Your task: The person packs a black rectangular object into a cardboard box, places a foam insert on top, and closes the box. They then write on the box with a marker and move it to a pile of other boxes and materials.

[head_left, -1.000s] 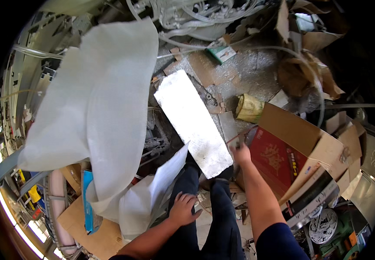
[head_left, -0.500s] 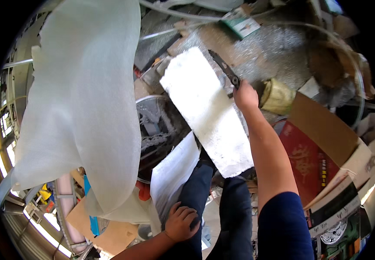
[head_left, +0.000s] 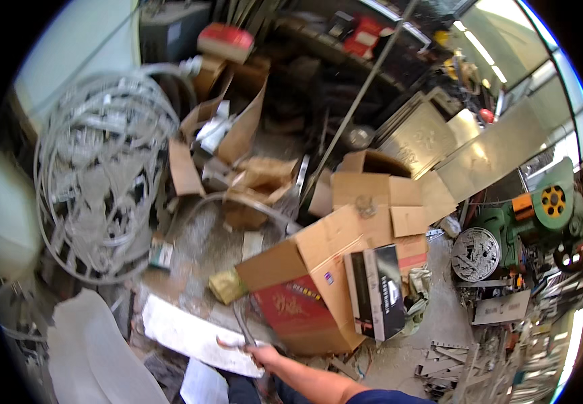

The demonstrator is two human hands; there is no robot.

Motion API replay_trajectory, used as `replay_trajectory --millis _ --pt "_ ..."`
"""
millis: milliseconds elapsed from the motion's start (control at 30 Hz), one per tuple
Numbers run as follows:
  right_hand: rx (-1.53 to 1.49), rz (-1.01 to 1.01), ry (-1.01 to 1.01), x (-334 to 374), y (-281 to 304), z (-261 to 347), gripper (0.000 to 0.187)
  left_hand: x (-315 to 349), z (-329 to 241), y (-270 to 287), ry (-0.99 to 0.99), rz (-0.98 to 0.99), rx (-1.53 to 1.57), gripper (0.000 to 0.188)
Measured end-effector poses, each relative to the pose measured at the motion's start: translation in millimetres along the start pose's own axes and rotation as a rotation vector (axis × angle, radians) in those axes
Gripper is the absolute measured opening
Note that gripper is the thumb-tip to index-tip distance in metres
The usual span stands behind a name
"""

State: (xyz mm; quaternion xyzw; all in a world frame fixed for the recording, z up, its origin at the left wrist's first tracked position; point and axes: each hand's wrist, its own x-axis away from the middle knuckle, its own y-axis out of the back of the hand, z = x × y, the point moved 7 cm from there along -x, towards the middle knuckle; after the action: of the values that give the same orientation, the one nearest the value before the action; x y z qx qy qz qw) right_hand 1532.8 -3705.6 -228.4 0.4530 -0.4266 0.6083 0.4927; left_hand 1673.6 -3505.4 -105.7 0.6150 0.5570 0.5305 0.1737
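Observation:
My right hand [head_left: 262, 357] reaches in from the lower edge. Its fingers are closed round a dark hand tool [head_left: 243, 324] with two arms spread apart, like pliers; motion blur hides its exact kind. Just beneath the tool lies a long white foam-like slab [head_left: 187, 330], its near end beside my hand. A second, smaller white sheet [head_left: 204, 384] rests by my dark trouser legs at the lower edge. My left hand is out of the picture.
A large cardboard box [head_left: 335, 232], red on one side, stands right of my hand, with a black box [head_left: 377, 293] against it. Left are coiled clear tubing [head_left: 106, 175] and a translucent sheet [head_left: 96, 350]. A green machine [head_left: 540, 215] stands far right.
My view has swung up and to the right, showing more of the workshop. The slab and right hand now sit low in the picture. My left hand, earlier on my leg, has left view.

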Motion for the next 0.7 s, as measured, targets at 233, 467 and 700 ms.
replay_trajectory --millis 233,467,700 --pt "-0.325 -0.025 0.068 122 126 90 0.012 -1 40 33 0.185 0.279 -0.012 0.045" --pt "-0.912 0.388 1.521 578 421 503 0.06 14 40 67 0.055 0.216 -0.12 0.041" --pt "-0.248 0.26 1.223 518 272 491 0.04 33 5 95 0.162 0.291 -0.095 0.044"
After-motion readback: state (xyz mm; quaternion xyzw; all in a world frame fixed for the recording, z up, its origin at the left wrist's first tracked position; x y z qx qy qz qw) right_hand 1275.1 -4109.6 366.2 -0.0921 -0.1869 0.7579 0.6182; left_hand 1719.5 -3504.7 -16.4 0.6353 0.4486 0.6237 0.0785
